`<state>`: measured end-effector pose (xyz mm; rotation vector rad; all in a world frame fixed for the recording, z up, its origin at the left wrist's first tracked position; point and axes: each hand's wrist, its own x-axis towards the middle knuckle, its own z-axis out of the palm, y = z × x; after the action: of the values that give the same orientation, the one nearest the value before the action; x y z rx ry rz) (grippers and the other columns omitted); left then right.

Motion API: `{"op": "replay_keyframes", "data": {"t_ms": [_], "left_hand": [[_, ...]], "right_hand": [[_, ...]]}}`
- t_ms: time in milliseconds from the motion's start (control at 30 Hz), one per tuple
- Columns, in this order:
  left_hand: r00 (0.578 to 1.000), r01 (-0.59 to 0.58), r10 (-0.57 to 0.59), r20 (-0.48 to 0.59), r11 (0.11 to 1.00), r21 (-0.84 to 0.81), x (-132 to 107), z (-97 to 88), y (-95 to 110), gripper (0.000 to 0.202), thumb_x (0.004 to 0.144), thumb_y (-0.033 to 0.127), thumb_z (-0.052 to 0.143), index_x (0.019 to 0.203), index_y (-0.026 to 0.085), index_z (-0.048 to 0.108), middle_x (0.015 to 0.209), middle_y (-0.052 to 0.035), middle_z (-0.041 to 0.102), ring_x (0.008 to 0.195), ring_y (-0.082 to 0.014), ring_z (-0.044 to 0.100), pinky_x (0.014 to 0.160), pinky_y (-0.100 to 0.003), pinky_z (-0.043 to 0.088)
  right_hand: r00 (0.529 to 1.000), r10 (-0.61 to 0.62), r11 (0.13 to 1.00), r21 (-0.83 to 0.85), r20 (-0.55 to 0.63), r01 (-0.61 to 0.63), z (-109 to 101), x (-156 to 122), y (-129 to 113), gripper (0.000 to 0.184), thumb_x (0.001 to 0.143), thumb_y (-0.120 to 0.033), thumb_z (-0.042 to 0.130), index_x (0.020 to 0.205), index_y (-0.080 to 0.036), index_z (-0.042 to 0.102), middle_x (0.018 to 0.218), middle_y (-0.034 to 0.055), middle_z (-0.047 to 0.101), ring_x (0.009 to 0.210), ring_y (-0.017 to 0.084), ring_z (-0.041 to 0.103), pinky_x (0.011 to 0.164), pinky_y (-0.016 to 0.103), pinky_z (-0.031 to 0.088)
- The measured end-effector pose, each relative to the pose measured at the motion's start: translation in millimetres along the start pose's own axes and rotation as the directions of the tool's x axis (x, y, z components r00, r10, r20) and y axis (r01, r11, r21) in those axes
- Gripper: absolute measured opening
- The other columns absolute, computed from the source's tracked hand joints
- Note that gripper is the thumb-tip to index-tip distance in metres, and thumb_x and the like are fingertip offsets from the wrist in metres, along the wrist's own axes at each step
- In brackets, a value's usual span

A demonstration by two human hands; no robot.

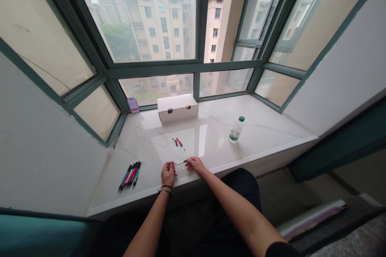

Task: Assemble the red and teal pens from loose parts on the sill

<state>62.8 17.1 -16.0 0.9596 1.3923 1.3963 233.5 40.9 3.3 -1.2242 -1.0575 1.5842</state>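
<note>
My left hand [168,173] and my right hand [195,165] rest near the front edge of a white marble windowsill [271,128]. Between them, both hands pinch a slim dark pen [181,163] with a silver tip. Just beyond the fingers lie small pen parts [178,143], some red and some black, on the stone. To the left of my left hand, a bundle of several teal, red and black pens [130,174] lies side by side. Neither hand touches that bundle.
A white cardboard box [177,107] stands against the window at the back. To its right lies a plastic water bottle [236,129] with a green cap. A small purple item [133,105] sits in the far left corner. Green-framed windows [153,69] surround the sill.
</note>
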Motion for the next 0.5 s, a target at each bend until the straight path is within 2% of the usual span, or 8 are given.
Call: {"op": "replay_keyframes", "data": {"t_ms": [133, 333, 500], "left_hand": [[1.000, 0.003, -0.003, -0.004, 1.000, 0.010, 1.1, -0.9, -0.5, 0.046, 0.076, 0.065, 0.061, 0.081, 0.020, 0.055, 0.054, 0.0080, 0.049, 0.040, -0.0090, 0.047, 0.040, -0.022, 0.042], [1.000, 0.016, -0.016, -0.006, 1.000, 0.006, -0.2, -0.9, 3.0, 0.047, 0.074, 0.066, 0.062, 0.081, 0.020, 0.056, 0.054, 0.0082, 0.049, 0.041, -0.0090, 0.047, 0.041, -0.023, 0.043], [0.999, 0.026, -0.026, -0.023, 1.000, 0.001, -1.1, -0.7, 5.2, 0.047, 0.073, 0.065, 0.063, 0.079, 0.019, 0.055, 0.054, 0.0080, 0.049, 0.042, -0.0089, 0.046, 0.042, -0.023, 0.044]], "right_hand": [[0.999, 0.024, 0.999, 0.034, 0.027, -0.025, -1.7, -0.4, -0.5, 0.033, 0.075, -0.047, 0.069, 0.075, -0.015, 0.062, 0.078, 0.0061, 0.071, 0.057, 0.013, 0.062, 0.055, 0.025, 0.050], [0.999, -0.030, 0.997, -0.070, -0.015, 0.029, -0.9, 1.0, 2.1, 0.040, 0.083, -0.053, 0.059, 0.068, -0.016, 0.058, 0.060, 0.0012, 0.063, 0.047, 0.010, 0.053, 0.047, 0.022, 0.043], [0.998, -0.058, 0.996, -0.064, -0.030, 0.056, -1.4, 2.1, 7.2, 0.026, 0.077, -0.042, 0.068, 0.077, -0.018, 0.059, 0.058, -0.0032, 0.060, 0.047, 0.010, 0.052, 0.048, 0.022, 0.042]]}}
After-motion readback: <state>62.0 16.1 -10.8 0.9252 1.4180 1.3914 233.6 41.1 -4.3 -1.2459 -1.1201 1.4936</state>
